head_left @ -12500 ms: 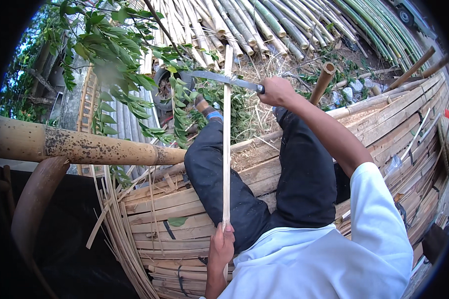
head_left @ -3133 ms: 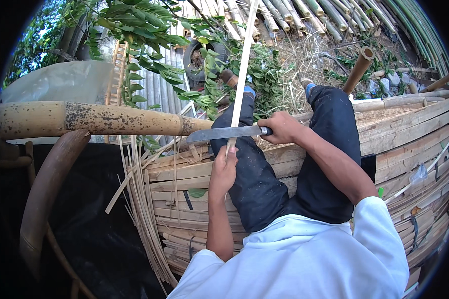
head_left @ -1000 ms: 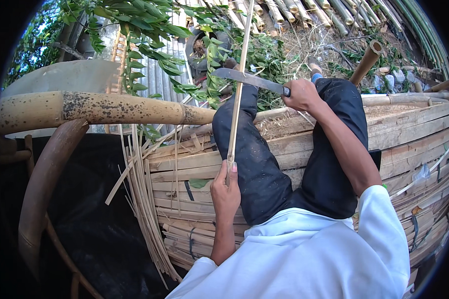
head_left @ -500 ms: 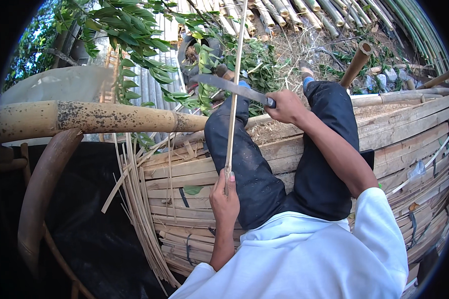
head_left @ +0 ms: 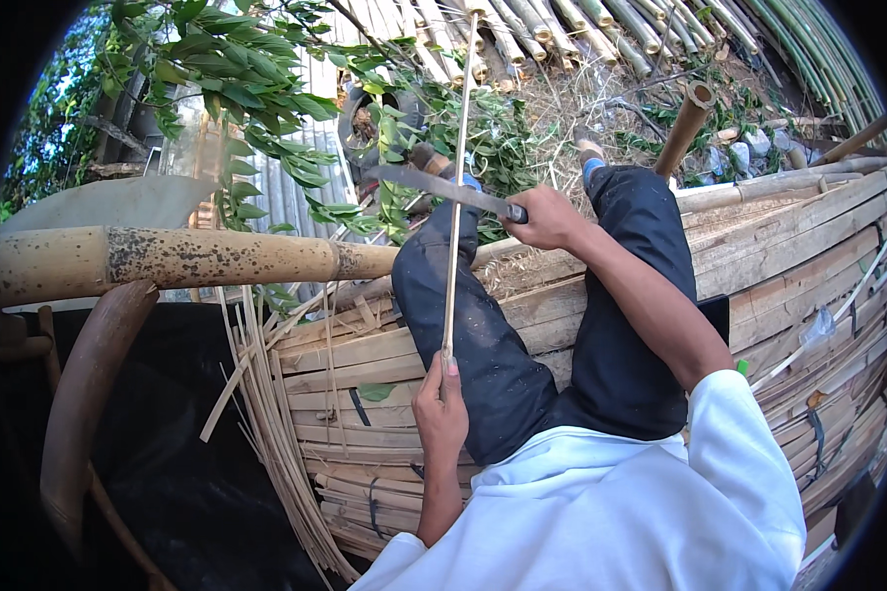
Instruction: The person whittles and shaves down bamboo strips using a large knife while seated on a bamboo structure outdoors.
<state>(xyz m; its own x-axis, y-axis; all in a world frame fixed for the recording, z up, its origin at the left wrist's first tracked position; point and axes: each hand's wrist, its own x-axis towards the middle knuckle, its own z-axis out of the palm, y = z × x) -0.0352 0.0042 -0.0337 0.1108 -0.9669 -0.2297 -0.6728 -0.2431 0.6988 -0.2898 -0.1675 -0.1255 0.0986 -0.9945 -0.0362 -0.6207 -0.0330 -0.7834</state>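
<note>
My left hand [head_left: 441, 406] is closed on the lower end of a long thin bamboo strip [head_left: 457, 246], thumb along it. The strip rises away from me over my left knee. My right hand [head_left: 542, 219] grips the dark handle of a machete [head_left: 439, 187], whose curved grey blade points left and crosses the strip well above my left hand. Whether the edge touches the strip I cannot tell. Both hands are over my dark trousers [head_left: 488, 355], with my legs apart.
Stacked split bamboo slats [head_left: 759, 256] lie under and beside me. A thick bamboo pole [head_left: 217, 254] runs in from the left, with a bundle of thin strips [head_left: 276, 443] below it. Leafy branches [head_left: 237, 79], a tyre [head_left: 404, 108] and bamboo poles [head_left: 562, 30] lie beyond; one cut pole [head_left: 687, 128] stands up at right.
The view has shifted slightly, so the scene sits a little lower and to the left. My hands keep their holds, and the machete still crosses the bamboo strip at nearly the same place.
</note>
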